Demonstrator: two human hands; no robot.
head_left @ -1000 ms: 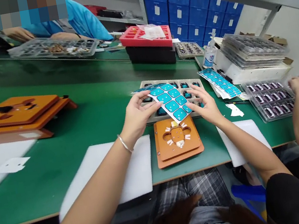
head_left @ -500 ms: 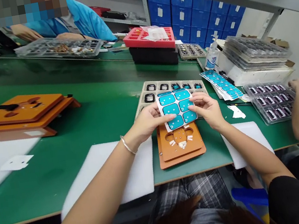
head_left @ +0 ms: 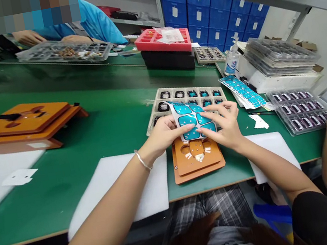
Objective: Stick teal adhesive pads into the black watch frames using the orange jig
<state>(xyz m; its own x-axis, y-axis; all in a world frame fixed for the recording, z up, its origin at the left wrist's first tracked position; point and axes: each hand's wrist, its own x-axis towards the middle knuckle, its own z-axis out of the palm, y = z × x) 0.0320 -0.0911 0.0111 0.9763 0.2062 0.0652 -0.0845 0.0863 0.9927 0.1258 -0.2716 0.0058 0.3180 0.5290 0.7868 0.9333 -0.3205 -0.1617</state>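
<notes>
Your left hand [head_left: 164, 133] pinches the blue sticker sheet [head_left: 187, 121] above the orange fixture [head_left: 186, 165], near the front edge of the bench [head_left: 116, 126]; your right hand [head_left: 228, 128], half open, touches the sheet. Bin labels [head_left: 199, 14] are illegibly small.

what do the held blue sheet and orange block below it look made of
Held blue sheet: likely coated paper or plastic film, slightly glossy; it visibly bends.
Orange block: perhaps rigid plastic or resin board, satin; evenly coloured, with flat faces.

Green table [head_left: 114, 131] (glossy): orange fixture [head_left: 186, 166], beige tray [head_left: 172, 95].
</notes>
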